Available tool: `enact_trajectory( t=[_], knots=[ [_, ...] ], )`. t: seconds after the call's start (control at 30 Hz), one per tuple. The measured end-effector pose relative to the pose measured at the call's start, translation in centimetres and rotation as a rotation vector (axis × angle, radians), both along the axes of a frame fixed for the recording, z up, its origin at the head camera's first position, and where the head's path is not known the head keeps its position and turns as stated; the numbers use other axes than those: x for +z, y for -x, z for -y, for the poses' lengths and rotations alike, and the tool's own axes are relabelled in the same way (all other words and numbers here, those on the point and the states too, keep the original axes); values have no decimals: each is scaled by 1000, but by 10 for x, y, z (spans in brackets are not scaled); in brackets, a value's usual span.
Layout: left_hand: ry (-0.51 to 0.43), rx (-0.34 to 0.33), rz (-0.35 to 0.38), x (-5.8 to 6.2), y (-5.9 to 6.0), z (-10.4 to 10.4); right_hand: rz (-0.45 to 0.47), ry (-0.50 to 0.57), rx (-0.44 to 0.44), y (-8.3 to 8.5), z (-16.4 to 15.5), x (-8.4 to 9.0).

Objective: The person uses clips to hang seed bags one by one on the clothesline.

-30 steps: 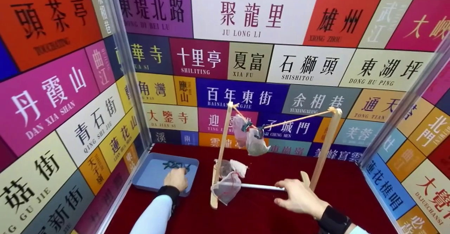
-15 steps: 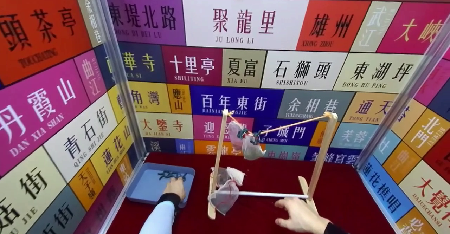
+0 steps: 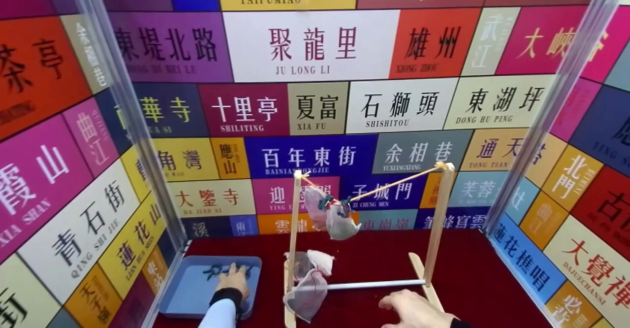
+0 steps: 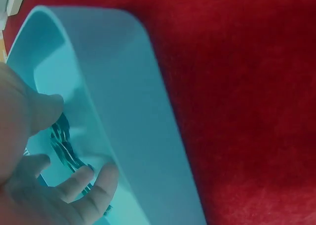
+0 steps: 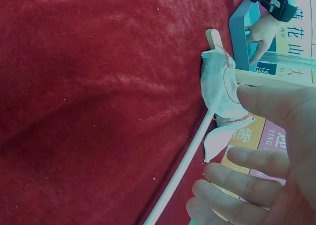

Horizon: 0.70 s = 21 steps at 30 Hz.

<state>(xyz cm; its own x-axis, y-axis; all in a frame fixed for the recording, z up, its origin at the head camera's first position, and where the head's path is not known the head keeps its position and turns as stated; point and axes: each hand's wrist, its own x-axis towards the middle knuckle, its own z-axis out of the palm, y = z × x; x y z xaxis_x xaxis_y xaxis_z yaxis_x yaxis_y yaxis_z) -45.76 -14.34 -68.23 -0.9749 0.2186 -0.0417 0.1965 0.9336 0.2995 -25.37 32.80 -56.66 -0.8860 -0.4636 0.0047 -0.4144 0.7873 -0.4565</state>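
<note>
Wooden rack (image 3: 435,219) stands on red cloth (image 3: 384,254), string across top w/ two mesh bags (image 3: 330,215) clipped mid-line; more bags (image 3: 307,283) at its left post, by the white rod (image 3: 376,284). Blue tray (image 3: 189,288) sits left of rack. Left hand (image 3: 233,281) is inside tray, fingers (image 4: 94,180) loosely spread, touching the teal clips (image 4: 64,143), not closed round them. Right hand (image 3: 413,309) hovers open just in front of rod, holding nothing.
</note>
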Motion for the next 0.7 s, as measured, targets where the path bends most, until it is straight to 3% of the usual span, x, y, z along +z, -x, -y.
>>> enact_trajectory(
  t=[0.13,0.27,0.4,0.53,0.7],
  knots=[
    [57,-35,-4,-3,2,1,53,6,0,3,0,2],
    [41,24,-71,0,-6,-3,131,16,-26,4,1,2],
    [26,59,-160,5,-19,-2,141,-6,-12,5,7,-3],
    [34,94,-154,10,-29,3,140,-9,5,4,12,-6],
    [38,117,-85,16,-35,11,124,12,27,2,18,-6]
  ],
)
